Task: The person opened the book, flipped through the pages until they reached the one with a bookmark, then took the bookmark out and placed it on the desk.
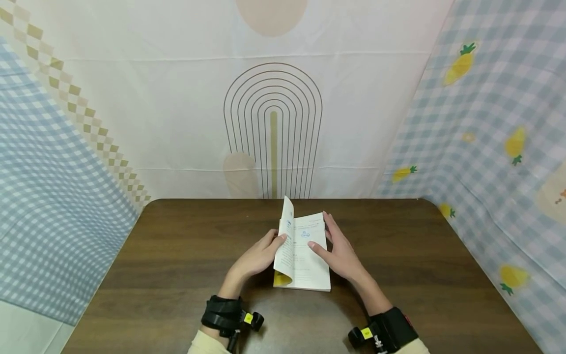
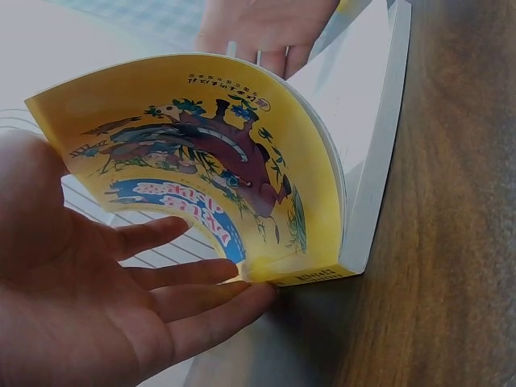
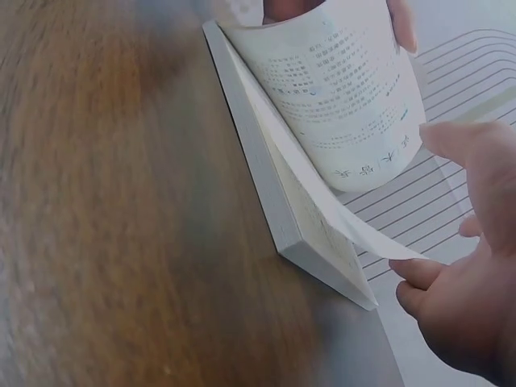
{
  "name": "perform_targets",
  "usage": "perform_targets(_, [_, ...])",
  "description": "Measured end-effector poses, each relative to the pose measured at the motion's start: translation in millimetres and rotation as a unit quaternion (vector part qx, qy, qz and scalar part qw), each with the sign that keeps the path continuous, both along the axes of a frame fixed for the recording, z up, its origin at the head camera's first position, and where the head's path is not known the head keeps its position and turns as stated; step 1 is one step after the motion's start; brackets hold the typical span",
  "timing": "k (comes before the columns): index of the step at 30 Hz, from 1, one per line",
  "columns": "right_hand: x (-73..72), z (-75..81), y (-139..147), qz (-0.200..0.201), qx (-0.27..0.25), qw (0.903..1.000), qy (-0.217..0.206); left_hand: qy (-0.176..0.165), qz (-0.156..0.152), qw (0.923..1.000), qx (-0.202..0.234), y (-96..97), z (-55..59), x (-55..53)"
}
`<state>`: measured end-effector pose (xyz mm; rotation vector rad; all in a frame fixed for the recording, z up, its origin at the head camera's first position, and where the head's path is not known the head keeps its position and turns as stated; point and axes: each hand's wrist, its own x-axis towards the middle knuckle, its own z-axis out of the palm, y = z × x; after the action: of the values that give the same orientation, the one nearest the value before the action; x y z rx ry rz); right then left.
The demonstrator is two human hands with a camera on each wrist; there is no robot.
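Note:
A thick paperback book (image 1: pixel 311 265) lies open on the wooden table. Its yellow cover (image 2: pixel 314 201), printed with an animal picture and a blue title patch, is curled up together with the left-side pages. My left hand (image 1: pixel 260 253) holds this curled part, thumb on the printed page (image 3: pixel 339 97) and fingers behind the cover. On the other side, my right hand (image 1: pixel 338 250) has its fingers along the book's right edge and its thumb over the right page. In the right wrist view, the right fingertips (image 3: pixel 411 274) meet a slightly lifted page corner. Blue handwriting marks the right page.
The brown table (image 1: pixel 177 275) extends around the book, with its far edge against a white cloth (image 1: pixel 177 113) patterned with arches. Blue checked cloths hang at both sides, the right one (image 1: pixel 486 172) with yellow fruit prints. Each wrist wears a black strap with a small camera.

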<state>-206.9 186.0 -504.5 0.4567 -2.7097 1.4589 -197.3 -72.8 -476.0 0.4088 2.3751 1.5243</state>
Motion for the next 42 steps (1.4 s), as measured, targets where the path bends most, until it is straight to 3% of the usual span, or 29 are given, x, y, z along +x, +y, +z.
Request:
perform_targets(6, [0.7,2.7,0.4,-0.003,-0.045,0.9988,-0.021,0.003,-0.004,1.0000,0.006,0.2,0.9,-0.5])
perform_targets(13, [1.1,5.2,2.1,0.003,-0.119,0.9905,-0.069,0.001,-0.007,0.9999,0.007,0.9,0.4,-0.8])
perform_targets(18, [0.6,6.5,1.7,0.002,-0.122,0.9896,-0.077,0.002,-0.006,1.0000,0.005,0.8,0.9,-0.8])
perform_targets(25, [-0.6,3.7,0.2,0.015,-0.132,0.9838,-0.121,0.003,-0.005,1.0000,0.002,0.4,1.8,0.6])
perform_targets(42, [-0.2,1.8,1.0,0.005,-0.103,0.9894,-0.102,0.009,-0.003,0.9999,-0.007,1.3,-0.3,-0.1])
